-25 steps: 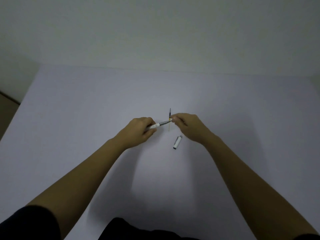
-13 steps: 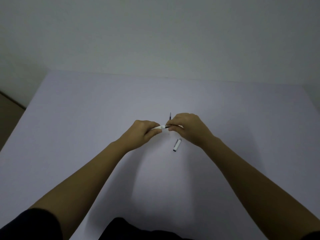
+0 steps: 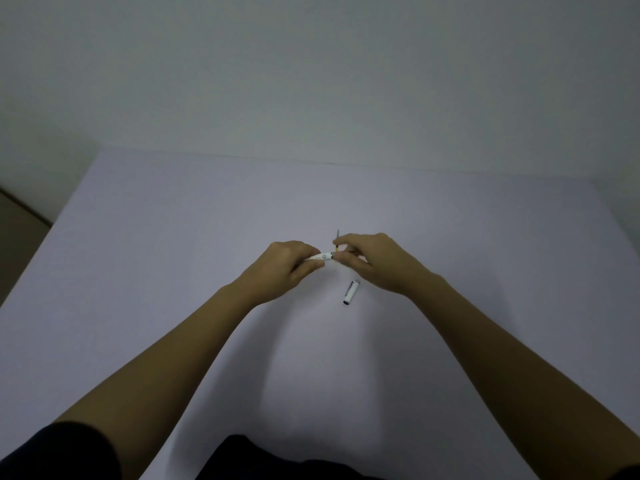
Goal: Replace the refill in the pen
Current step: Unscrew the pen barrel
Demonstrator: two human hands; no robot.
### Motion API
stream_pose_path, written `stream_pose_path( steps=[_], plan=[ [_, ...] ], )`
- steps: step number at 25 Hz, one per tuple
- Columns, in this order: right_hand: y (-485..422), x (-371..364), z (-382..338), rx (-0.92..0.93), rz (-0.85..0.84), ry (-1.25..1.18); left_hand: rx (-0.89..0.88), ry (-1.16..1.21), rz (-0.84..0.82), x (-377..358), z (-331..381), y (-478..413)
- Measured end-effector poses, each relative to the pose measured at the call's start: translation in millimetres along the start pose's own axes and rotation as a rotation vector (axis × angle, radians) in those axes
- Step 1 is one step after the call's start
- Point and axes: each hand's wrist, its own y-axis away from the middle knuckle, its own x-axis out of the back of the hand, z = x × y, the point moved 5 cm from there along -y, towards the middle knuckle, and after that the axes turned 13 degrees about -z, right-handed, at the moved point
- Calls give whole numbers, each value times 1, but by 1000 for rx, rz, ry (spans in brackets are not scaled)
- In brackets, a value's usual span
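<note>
My left hand grips a white pen barrel, held roughly level above the table. My right hand pinches the barrel's right end, where a small yellowish and dark piece shows at the joint. Most of what the right fingers hold is hidden. A thin dark refill lies on the table just behind the right hand, pointing away from me. A white pen cap with a metal clip lies on the table below the right hand.
The pale table meets a plain wall at its far edge. The table's left edge drops to a darker floor.
The hands have closed toward each other. The grey section that showed between them a second ago is now hidden inside the barrel or under the right fingers. The cap and refill have not moved.
</note>
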Motion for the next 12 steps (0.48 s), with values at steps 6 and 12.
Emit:
stream_pose_path(
  steps=[6,12],
  plan=[
    [7,8,-11,108,81,-50,22,78,25,-2,-1,6],
    [8,6,-12,-1,7,-30,-23,6,12,3,0,12]
  ],
)
